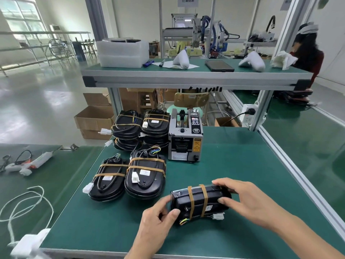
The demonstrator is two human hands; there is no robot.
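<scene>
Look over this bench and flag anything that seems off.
The back-left stack of black lamp units sits right at the edge of the green bench, its white plugs hanging past it. The held unit looks fine. Nothing else stands out.

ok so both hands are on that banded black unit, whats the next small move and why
Probably shift the black unit left and set it beside the stacked units. Two tan bands already wrap it like theirs, the left hand and right hand grip its ends, and bare green mat lies between it and the stacks.
</scene>
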